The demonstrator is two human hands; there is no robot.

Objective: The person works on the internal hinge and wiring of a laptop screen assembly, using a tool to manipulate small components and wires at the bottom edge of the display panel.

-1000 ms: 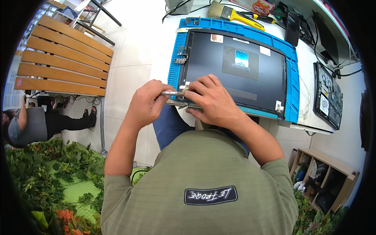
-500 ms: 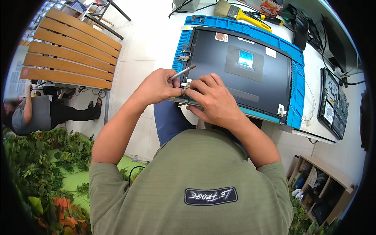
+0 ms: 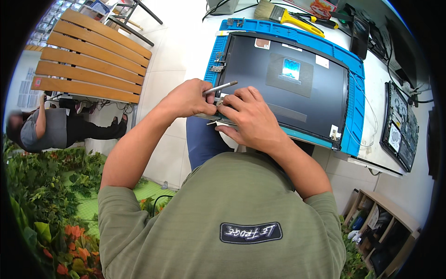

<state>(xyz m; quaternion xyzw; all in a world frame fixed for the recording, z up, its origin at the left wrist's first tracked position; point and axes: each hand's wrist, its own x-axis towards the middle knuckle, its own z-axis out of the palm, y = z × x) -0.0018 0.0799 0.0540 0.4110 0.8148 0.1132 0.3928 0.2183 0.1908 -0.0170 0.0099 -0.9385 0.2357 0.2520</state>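
A dark laptop lid with its flat panel [image 3: 251, 65] lies on a blue ribbed work mat [image 3: 355, 118]. At its near left corner my left hand [image 3: 188, 98] is closed, with a slim grey pen-shaped tool [image 3: 220, 88] held between thumb and fingers, its dark end pointing right over the panel. My right hand [image 3: 253, 116] grips the same corner, fingers bent on top and thumb at the near edge. Between the fingertips, a small metal hinge piece [image 3: 220, 99] partly shows; the rest is hidden. Another metal hinge [image 3: 217, 68] lies farther up on the mat's left side.
A yellow-handled brush [image 3: 292, 18] and cutter lie behind the mat. Right of it, a thin white cable [image 3: 371, 128] curves near an opened laptop base [image 3: 400, 128]. A slatted wooden bench [image 3: 93, 56] stands left, with another person [image 3: 44, 128] beyond. A low shelf [image 3: 385, 232] stands right.
The tool in my left hand has tilted flatter, its dark end a little farther right. Both hands stay at the same corner; the view has shifted slightly.
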